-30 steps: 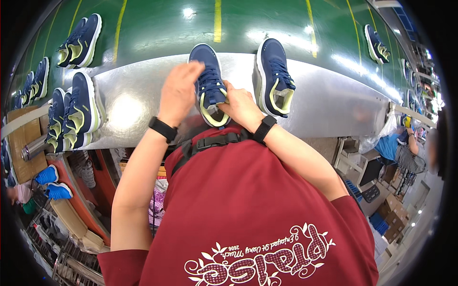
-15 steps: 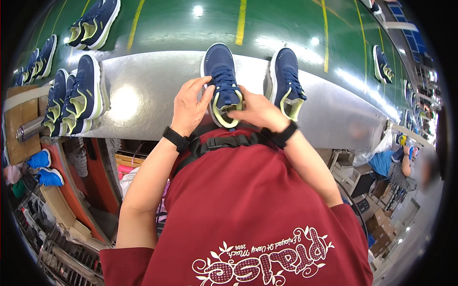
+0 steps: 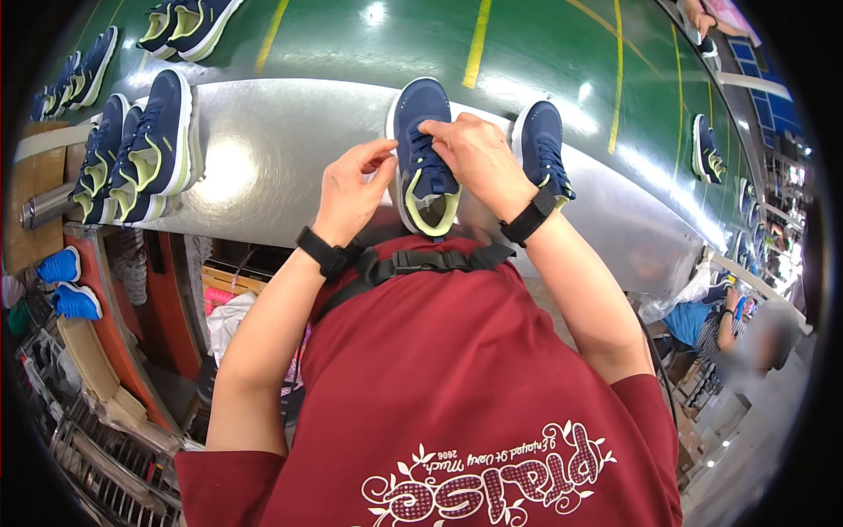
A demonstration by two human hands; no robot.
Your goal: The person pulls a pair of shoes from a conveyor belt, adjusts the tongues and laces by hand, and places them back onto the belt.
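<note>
A navy running shoe [image 3: 421, 104] with a white sole and lime-green lining stands in front of me, toe pointing away, on the metal ledge. My right hand [image 3: 483, 162] reaches over its right side, fingers bent and closed on the navy shoelace [image 3: 425, 151] near the upper rows. Beside the shoe's left edge, my left hand [image 3: 351, 191] is curled in a loose pinch, thumb and index fingertips close together at the sole. Whatever may be between those fingertips is too small to make out. A matching shoe [image 3: 540, 140] stands just right, partly behind my right hand and wrist.
More navy shoes [image 3: 158, 136] stand on the metal ledge [image 3: 263, 158] at left. Beyond it runs a green surface [image 3: 351, 53] with yellow lines, carrying further shoes. Blue shoes [image 3: 77, 300] sit lower left. Another person [image 3: 716, 325] is at the right.
My right hand has moved from the shoe's heel opening up to the laces. My left hand stays beside the shoe, its fingers more curled. The view has shifted slightly.
</note>
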